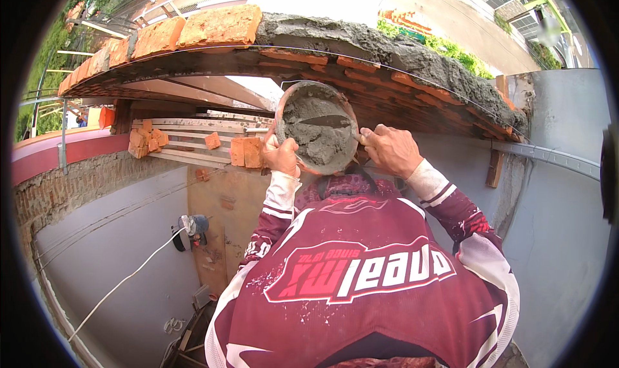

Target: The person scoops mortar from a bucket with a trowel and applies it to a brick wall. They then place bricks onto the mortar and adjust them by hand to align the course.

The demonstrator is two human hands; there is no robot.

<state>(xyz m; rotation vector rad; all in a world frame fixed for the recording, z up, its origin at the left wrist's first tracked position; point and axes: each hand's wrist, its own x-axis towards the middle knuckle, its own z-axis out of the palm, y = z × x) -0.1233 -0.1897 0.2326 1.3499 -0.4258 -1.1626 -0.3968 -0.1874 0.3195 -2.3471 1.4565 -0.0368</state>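
Observation:
A round bucket (pixel 353 150) of wet grey mortar (pixel 313 142) is held up in front of my chest, just below the brick wall. My left hand (pixel 282 156) grips its rim on the near left side. On the right, my right hand (pixel 391 150) is closed around the handle of a trowel. The trowel's pointed blade (pixel 329 120) lies across the mortar inside the bucket, partly smeared with it. Beyond the bucket, the curved wall top carries a rough bed of mortar (pixel 400 52), with orange bricks (pixel 219 26) set along its left part.
A thin string line runs along the wall's near edge. Wooden slats (pixel 187 135) below left hold loose bricks (pixel 247 152) and broken pieces (pixel 147 139). A metal rail (pixel 548 156) crosses the grey wall at right. Lower left, a white cable (pixel 122 279) hangs down.

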